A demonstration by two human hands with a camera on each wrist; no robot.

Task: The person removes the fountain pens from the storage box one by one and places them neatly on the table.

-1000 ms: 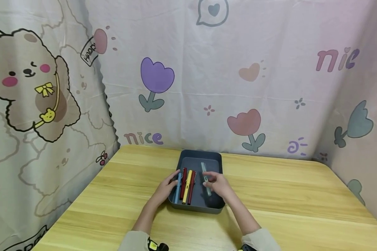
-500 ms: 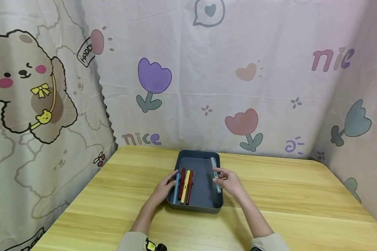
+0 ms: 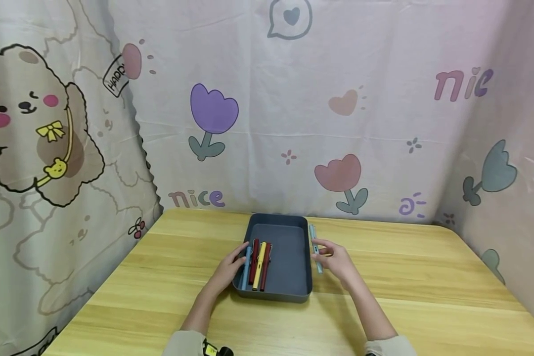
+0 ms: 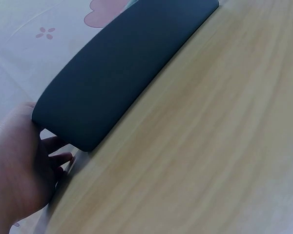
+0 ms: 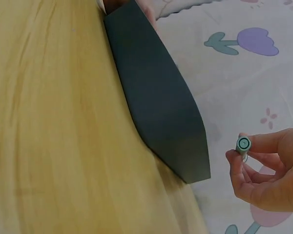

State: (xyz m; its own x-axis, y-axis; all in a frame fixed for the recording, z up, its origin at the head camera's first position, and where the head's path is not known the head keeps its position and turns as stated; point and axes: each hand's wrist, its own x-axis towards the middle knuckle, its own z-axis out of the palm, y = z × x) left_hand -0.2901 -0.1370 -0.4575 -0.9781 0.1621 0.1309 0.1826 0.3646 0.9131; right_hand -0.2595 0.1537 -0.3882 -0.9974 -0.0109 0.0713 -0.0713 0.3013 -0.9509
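Ok so my right hand (image 3: 335, 261) pinched a pale pen (image 3: 318, 261) just right of the tray (image 3: 289, 252); my left hand (image 3: 227, 272) rested loosely spread on its rim, beside 4 pens (image 3: 259, 267).

There are two red pens (image 3: 253, 262), one yellow pen (image 3: 259, 266), one blue pen (image 3: 246, 268) and one pale blue pen (image 3: 316, 248), so five in all. There is one gray tray (image 3: 289, 262), one wooden surface (image 3: 418, 277), one left hand (image 3: 227, 271) and one right hand (image 3: 336, 259).
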